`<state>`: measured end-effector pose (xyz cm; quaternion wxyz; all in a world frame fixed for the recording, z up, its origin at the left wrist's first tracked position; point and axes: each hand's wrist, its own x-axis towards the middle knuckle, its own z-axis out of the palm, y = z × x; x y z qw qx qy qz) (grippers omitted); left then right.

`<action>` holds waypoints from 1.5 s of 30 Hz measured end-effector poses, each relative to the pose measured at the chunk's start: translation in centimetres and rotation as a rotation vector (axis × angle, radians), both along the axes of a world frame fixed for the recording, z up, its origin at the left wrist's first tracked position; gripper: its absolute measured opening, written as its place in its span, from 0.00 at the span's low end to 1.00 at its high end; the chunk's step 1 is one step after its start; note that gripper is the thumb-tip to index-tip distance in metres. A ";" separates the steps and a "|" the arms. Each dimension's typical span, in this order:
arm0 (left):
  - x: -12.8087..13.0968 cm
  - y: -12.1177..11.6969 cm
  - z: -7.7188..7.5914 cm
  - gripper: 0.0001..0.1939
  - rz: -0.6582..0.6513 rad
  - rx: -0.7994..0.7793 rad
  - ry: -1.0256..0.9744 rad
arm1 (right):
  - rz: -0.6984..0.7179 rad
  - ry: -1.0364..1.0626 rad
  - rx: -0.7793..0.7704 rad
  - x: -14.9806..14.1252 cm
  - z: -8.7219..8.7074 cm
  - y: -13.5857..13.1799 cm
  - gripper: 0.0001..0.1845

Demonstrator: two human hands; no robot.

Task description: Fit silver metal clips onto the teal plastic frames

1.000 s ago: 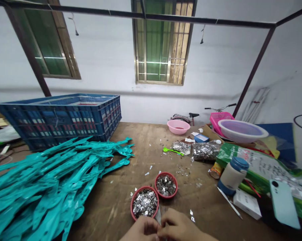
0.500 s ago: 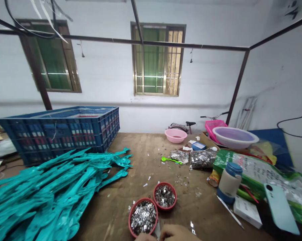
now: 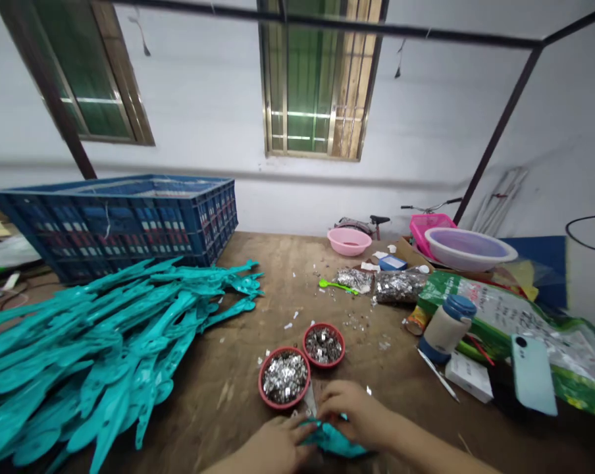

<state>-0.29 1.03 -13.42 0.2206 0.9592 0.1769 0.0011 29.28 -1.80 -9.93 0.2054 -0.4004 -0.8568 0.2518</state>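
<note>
At the bottom of the view my left hand [image 3: 272,446] and my right hand [image 3: 351,411] close over a teal plastic piece [image 3: 334,442], partly hidden by my fingers. Just beyond my hands stand two red bowls heaped with small silver metal bits: the nearer bowl [image 3: 260,380] and the farther bowl [image 3: 304,343]. A narrow pale strip [image 3: 310,400] lies against the nearer bowl, too unclear to name. To my left, a large pile of long teal plastic pieces [image 3: 95,349] covers the wooden table [image 3: 262,283].
A blue plastic crate [image 3: 114,230] stands behind the teal pile. Farther right are clear bags of silver bits [image 3: 399,288], a green spoon [image 3: 334,284], a pink basin [image 3: 349,241], a lilac basin [image 3: 468,249], a bottle [image 3: 445,328], a phone [image 3: 533,375] and a printed green sack [image 3: 495,313].
My hands have moved up from the bottom edge and apart, and a teal piece now shows between them. The whole view has shifted slightly as my head moved.
</note>
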 end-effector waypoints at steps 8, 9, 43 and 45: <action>-1.7 -2.6 3.8 0.41 -0.083 0.086 0.239 | 0.027 -0.289 -0.019 -0.5 4.0 0.3 0.15; -1.6 -2.5 3.8 0.40 -0.091 0.108 0.229 | 0.023 -0.291 -0.052 -0.4 4.4 0.3 0.14; -2.4 -0.3 3.4 0.44 -0.089 -0.017 0.078 | 0.204 -0.550 -0.064 -1.2 3.0 1.6 0.22; -2.4 -0.4 3.5 0.44 -0.092 -0.015 0.090 | 0.208 -0.557 -0.049 -1.1 3.2 1.6 0.21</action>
